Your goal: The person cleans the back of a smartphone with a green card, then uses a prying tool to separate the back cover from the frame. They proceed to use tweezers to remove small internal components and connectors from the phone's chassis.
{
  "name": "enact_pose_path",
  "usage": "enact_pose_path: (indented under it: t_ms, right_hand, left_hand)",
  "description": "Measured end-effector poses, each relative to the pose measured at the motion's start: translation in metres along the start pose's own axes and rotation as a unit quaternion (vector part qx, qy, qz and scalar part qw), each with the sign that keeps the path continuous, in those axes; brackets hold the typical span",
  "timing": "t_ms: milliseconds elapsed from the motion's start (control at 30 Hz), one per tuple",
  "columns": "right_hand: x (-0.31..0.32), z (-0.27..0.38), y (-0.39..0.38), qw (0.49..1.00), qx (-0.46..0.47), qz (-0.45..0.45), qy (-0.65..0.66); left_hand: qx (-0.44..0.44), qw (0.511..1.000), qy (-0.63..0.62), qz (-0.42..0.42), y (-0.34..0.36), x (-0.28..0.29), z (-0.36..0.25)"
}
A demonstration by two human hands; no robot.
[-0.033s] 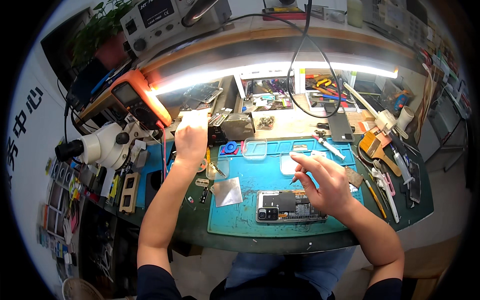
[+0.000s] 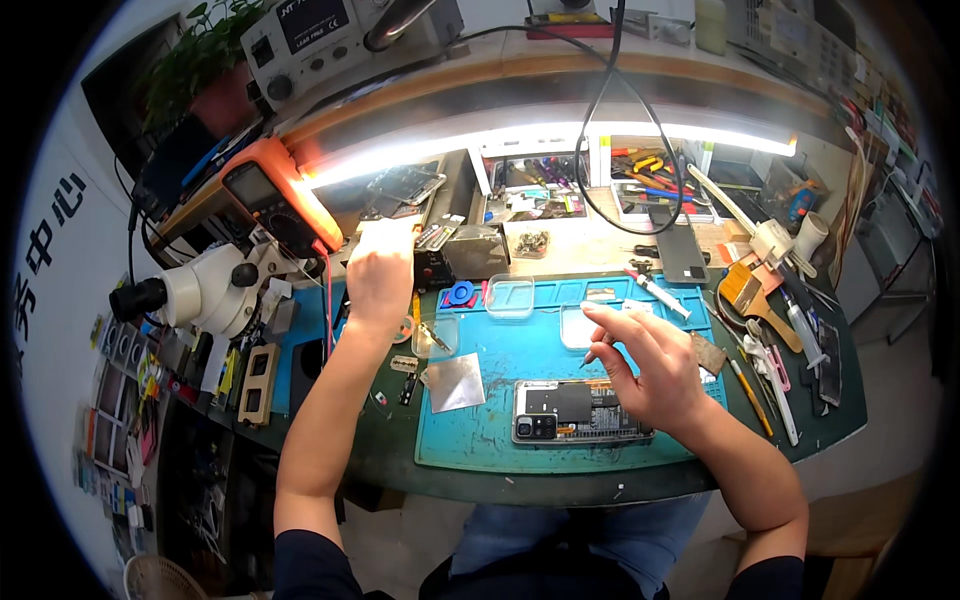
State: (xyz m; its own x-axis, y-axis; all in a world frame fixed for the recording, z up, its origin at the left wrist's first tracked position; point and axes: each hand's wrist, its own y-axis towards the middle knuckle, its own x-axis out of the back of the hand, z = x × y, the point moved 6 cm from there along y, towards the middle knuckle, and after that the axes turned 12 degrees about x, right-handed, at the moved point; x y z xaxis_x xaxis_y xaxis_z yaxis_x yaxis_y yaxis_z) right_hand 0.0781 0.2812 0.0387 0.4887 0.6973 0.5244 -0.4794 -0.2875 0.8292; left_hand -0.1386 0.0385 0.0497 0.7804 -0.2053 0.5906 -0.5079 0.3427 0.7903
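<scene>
My left hand reaches away from me beside a dark metal box at the back of the bench. Its fingers are curled, and whatever they hold is hidden. Above the mat, my right hand pinches a slim pointed tool, tip down; its exact kind does not show. Below that hand lies a phone with its back off, showing the camera block, a dark cover and inner parts. The phone rests on a blue work mat, its right end partly covered by my hand.
A square metal plate and clear plastic boxes lie on the mat. To the left stand a white microscope and an orange multimeter. A brush, syringes and a knife lie right. A black cable loop hangs overhead.
</scene>
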Motion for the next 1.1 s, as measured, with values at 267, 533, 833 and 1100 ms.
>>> enact_pose_path:
  t_ms: [267, 533, 833, 1100]
  right_hand:
    - [-0.008, 0.000, -0.005, 0.994, -0.055, -0.024, 0.088]
    - [-0.024, 0.001, -0.004, 0.997, -0.027, 0.011, 0.071]
    - [-0.051, 0.005, 0.006, 0.991, -0.020, 0.014, 0.132]
    - [-0.058, 0.008, 0.011, 0.991, -0.021, 0.041, 0.126]
  left_hand:
    - [0.042, 0.880, -0.413, 0.232, -0.054, 0.057, -0.076]
    - [-0.039, 0.781, -0.512, 0.357, -0.094, 0.046, -0.111]
    - [-0.009, 0.750, -0.519, 0.411, -0.091, 0.052, -0.091]
    - [-0.025, 0.756, -0.531, 0.382, -0.094, 0.054, -0.092]
